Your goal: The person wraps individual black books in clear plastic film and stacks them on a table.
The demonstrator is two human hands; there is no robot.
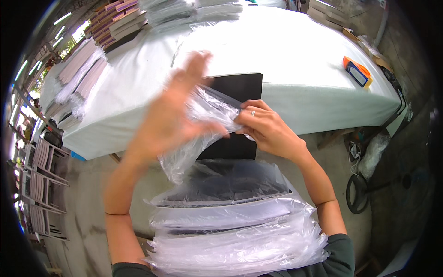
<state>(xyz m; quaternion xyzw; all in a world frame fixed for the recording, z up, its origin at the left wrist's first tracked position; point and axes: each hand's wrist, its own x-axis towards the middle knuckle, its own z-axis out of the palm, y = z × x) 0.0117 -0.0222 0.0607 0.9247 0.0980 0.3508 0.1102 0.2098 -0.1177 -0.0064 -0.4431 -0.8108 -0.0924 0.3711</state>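
Observation:
My right hand [267,129] is closed on the edge of a crumpled clear plastic bag [214,111], with the thumb and fingers pinching it. Smeared by motion, my left hand [173,113] is at the bag's other side with its thumb and fingers spread apart. Whether it touches the film is hard to make out. Behind the bag, a flat black panel [247,87] sits against the table's front edge. Close to my body lies a stack of flat panels in clear plastic [230,221]; a dark one is on top and white ones show below.
A table with a white cover [295,46] spans the far side. On it are an orange and blue tape dispenser [357,73], wrapped stacks [80,78] at left and more plastic-wrapped stacks [173,14] at the back. Chairs [44,184] line the left; a black wheel [356,194] is at right.

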